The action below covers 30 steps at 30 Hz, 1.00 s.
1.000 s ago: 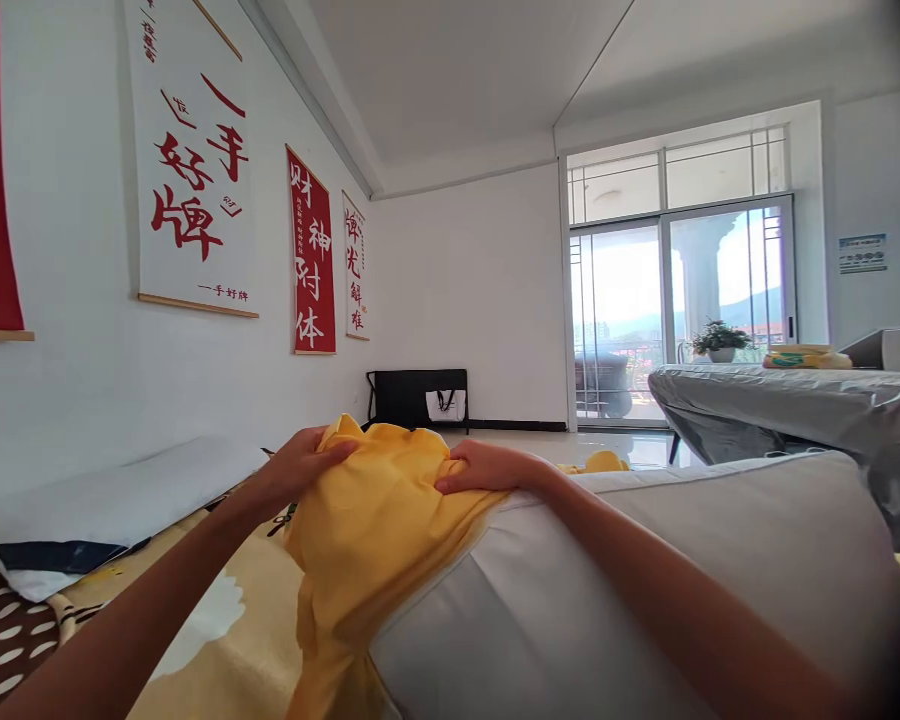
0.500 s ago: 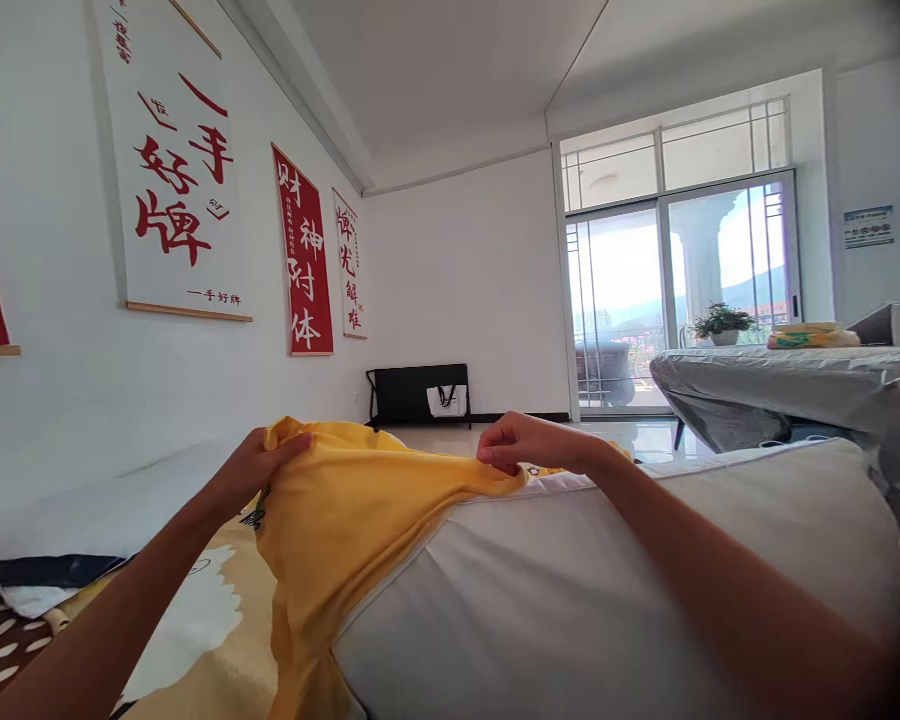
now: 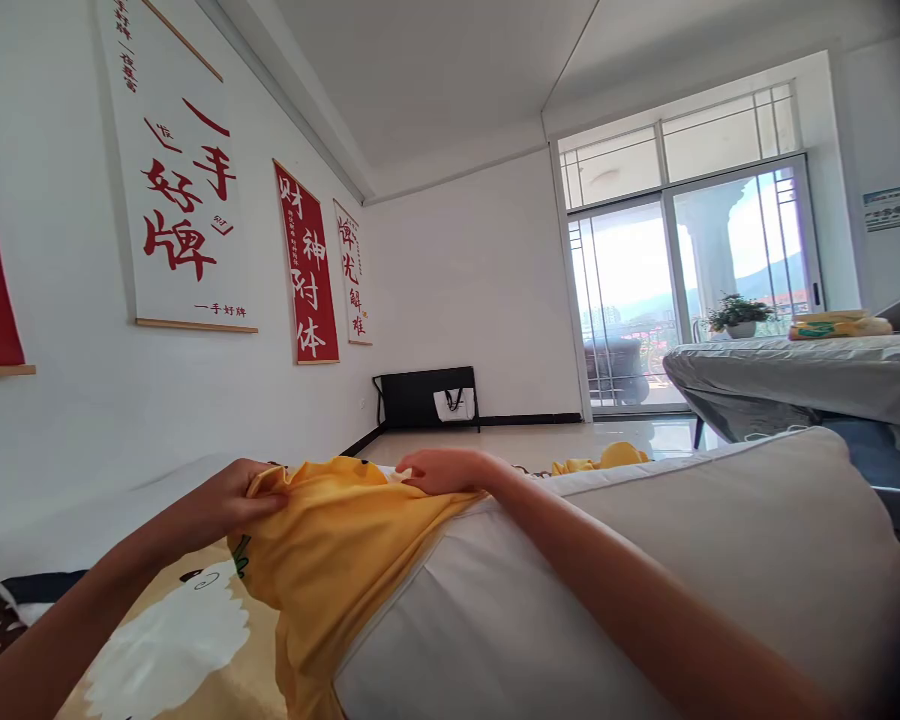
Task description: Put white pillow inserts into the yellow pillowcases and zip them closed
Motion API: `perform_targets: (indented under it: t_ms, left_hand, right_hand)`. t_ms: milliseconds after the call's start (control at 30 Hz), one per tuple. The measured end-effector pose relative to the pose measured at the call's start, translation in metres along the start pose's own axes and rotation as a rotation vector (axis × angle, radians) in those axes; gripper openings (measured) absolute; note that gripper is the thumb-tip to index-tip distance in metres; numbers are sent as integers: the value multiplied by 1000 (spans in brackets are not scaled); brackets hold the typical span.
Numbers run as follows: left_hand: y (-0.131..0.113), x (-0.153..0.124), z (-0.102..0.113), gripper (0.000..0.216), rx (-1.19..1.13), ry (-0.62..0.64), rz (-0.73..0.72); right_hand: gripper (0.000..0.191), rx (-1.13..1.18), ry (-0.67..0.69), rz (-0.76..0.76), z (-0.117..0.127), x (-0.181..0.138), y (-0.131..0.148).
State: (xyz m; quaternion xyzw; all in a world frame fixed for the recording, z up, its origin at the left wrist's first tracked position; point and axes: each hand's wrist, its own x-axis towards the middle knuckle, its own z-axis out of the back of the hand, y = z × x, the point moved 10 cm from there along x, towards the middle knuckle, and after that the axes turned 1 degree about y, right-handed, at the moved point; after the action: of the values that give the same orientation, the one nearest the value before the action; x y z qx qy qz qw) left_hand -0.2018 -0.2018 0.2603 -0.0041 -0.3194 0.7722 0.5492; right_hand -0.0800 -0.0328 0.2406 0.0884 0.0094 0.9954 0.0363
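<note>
We pinch the bunched yellow fabric cover (image 3: 337, 545) with our left hand (image 3: 221, 505) and right hand (image 3: 439, 470), working it along the white rectangular cushion (image 3: 607, 580), which next calls for an even tug toward the near end.

A patterned bedsheet (image 3: 187, 640) carries the white pillow (image 3: 645, 590).

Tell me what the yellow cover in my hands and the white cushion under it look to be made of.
Yellow cover: soft matte woven cloth, probably cotton or a blend; it bunches and folds where the left hand and right hand grip it. White cushion: smooth, faintly sheened fabric shell with a seam along its edge, likely over soft stuffing, judging by its rounded bulge; the filling itself is hidden.
</note>
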Motion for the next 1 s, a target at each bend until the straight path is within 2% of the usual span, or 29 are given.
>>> perform_targets:
  t_ms: [67, 133, 267, 367, 500, 567, 700, 800, 867, 1000]
  left_hand:
    - [-3, 4, -5, 14, 112, 35, 3]
    - [-8, 6, -7, 6, 253, 24, 25]
    - [-24, 7, -11, 6, 498, 3, 120]
    - [-32, 9, -11, 4, 705, -40, 221]
    - [-42, 16, -12, 5, 706, -52, 233]
    - [-55, 18, 0, 11, 703, -141, 205]
    - [-95, 12, 35, 19, 883, -460, 106]
    - [-118, 8, 36, 19, 1021, -605, -59]
    - [-112, 11, 31, 20, 1009, -619, -68]
    - [-85, 23, 24, 26, 950, -603, 50]
  right_hand:
    - [27, -41, 5, 7, -8, 4, 8]
    - [26, -86, -65, -40, -5, 3, 6]
    - [27, -171, -216, -130, 14, -10, -9]
    - [26, -235, -254, -136, 28, -27, -18]
    - [23, -307, -241, -125, 48, -52, -25]
    - [25, -317, -304, -145, 66, -65, -26]
    - [31, -338, -530, -195, 96, -91, -16]
    - [29, -376, -487, -201, 92, -100, -9]
    - [28, -347, -464, -222, 90, -106, -13]
    - [29, -189, -511, -285, 94, -128, -29]
